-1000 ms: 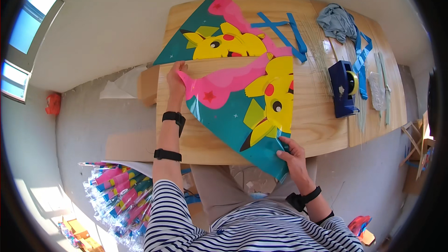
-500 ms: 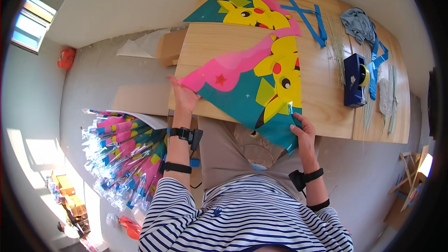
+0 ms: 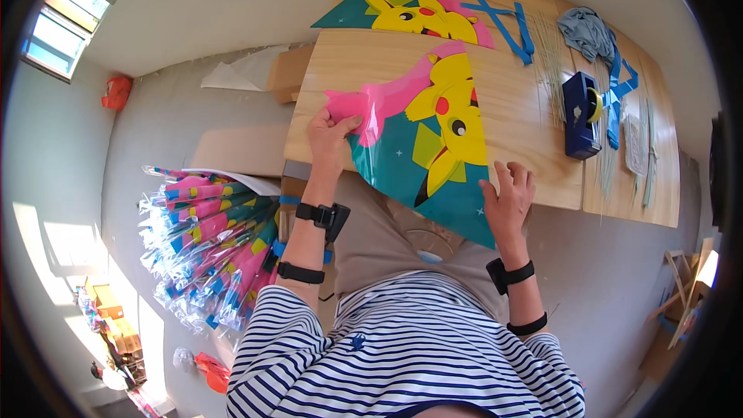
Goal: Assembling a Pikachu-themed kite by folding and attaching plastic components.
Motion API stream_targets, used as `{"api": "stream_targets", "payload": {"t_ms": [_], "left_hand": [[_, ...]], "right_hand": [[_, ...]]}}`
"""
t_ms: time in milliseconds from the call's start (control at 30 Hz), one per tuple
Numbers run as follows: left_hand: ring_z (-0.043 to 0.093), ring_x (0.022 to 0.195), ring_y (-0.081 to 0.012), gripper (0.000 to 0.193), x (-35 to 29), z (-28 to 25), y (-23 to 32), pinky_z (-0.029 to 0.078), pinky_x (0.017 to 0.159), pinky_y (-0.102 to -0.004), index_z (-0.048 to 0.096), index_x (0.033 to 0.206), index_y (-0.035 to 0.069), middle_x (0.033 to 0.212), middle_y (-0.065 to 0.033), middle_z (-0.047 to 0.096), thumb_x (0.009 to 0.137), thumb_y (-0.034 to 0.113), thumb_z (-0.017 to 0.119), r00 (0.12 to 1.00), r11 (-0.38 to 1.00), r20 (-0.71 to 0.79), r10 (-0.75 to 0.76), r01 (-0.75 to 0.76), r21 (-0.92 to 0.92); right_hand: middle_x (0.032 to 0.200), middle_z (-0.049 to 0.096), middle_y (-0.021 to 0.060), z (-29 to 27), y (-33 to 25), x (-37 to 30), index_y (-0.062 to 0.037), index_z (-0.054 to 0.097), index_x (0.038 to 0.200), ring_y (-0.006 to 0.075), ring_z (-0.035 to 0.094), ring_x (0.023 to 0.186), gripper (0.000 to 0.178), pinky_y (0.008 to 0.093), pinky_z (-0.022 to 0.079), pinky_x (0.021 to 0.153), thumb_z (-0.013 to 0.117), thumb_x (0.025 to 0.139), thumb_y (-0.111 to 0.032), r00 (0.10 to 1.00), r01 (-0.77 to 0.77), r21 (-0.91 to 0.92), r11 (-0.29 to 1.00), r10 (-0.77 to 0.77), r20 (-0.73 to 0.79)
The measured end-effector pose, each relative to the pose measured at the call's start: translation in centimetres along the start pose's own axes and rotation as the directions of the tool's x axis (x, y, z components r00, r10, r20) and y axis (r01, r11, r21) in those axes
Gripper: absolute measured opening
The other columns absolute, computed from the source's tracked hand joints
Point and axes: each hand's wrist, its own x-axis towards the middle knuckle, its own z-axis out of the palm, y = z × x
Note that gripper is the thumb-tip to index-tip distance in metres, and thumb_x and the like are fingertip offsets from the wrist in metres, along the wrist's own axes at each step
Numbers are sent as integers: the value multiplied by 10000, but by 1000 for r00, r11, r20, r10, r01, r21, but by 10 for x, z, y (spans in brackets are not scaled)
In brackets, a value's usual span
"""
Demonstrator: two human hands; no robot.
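A triangular plastic sheet (image 3: 457, 186), printed teal and pink with a yellow cartoon figure, lies partly on the wooden table (image 3: 526, 108). Its lower corner hangs past the near edge, over my lap. My left hand (image 3: 329, 135) pinches the pink left corner, which is lifted and creased under the thumb. Beside the sheet's right edge is my right hand (image 3: 508, 197), fingers apart and curved, its thumb side at the teal edge. A second printed sheet (image 3: 410, 11) of the same pattern lies flat at the far end of the table.
To the right lie blue ribbons (image 3: 525, 35), thin sticks (image 3: 549, 58), a dark blue tape dispenser (image 3: 576, 120), a grey cloth (image 3: 588, 33) and a clear plastic packet (image 3: 636, 147). At left, a bundle of plastic-wrapped printed sheets (image 3: 205, 248) fans out near a cardboard box (image 3: 294, 70).
My left hand has gone from lying open under the pink corner to pinching it, bending it inward. The right hand has loosened from the teal corner, and the near sheet has shifted slightly.
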Motion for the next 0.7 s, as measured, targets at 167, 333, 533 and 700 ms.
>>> {"api": "stream_targets", "payload": {"t_ms": [167, 333, 533, 700], "left_hand": [[705, 824, -109, 298, -58, 97, 21, 578, 736, -262, 700, 1075, -8, 950, -60, 760, 799, -74, 791, 951, 990, 282, 129, -141, 25], [698, 827, -114, 299, -66, 111, 27, 567, 748, -261, 711, 1075, -3, 946, -40, 747, 802, -29, 830, 910, 1000, 415, 2, -6, 7], [737, 878, -184, 281, 6, 28, 34, 610, 770, -300, 715, 1063, 14, 1003, -92, 759, 818, -5, 850, 1000, 971, 5, 19, -18, -238], [734, 899, -223, 229, 92, -104, 45, 622, 797, -324, 704, 1065, -10, 1029, -119, 748, 858, -65, 785, 948, 975, -282, 147, -188, -122]], "right_hand": [[1014, 652, 141, -25, -74, 63, 23, 695, 1130, 209, 617, 701, 315, 329, 507, 647, 782, 858, -110, 936, -351, 735, 580, 246, 253], [804, 667, 50, -9, -60, 78, 28, 716, 987, 95, 612, 663, 85, 258, 489, 606, 711, 923, -27, 921, -328, 857, 398, 338, 195], [825, 687, 14, -38, 48, 45, 7, 740, 970, 86, 599, 635, 41, 213, 476, 587, 706, 958, -14, 826, -242, 934, 263, 561, 56], [830, 701, 30, -74, 223, -38, -9, 744, 1008, 84, 598, 631, 79, 213, 469, 561, 750, 939, -46, 525, -367, 880, 301, 848, -72]]}}
